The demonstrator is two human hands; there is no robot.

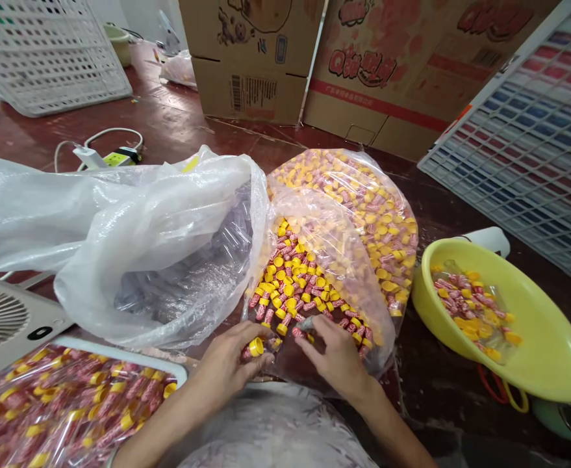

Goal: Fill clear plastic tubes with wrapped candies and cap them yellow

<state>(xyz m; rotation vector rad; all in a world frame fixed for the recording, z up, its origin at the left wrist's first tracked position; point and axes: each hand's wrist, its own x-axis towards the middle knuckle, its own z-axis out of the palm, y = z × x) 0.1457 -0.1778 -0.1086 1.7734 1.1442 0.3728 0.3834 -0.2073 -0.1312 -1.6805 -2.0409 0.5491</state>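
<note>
A big clear plastic bag (343, 214) lies open in front of me, full of small pink-wrapped tubes with yellow caps. My left hand (229, 367) is closed round a few of these tubes (254, 348) at the bag's mouth. My right hand (336, 354) rests just beside it on the bag's near edge, fingers pinched on one small tube (306, 323) in the loose pile (295, 286).
A crumpled clear bag (119, 227) billows to the left. A yellow-green basin (548, 351) with bagged tubes sits at right. A tray (119, 356) of packed tubes and a white fan (2, 318) lie at lower left. Cardboard boxes (314, 58), a white crate (46, 52) and a grid panel (533, 143) stand behind.
</note>
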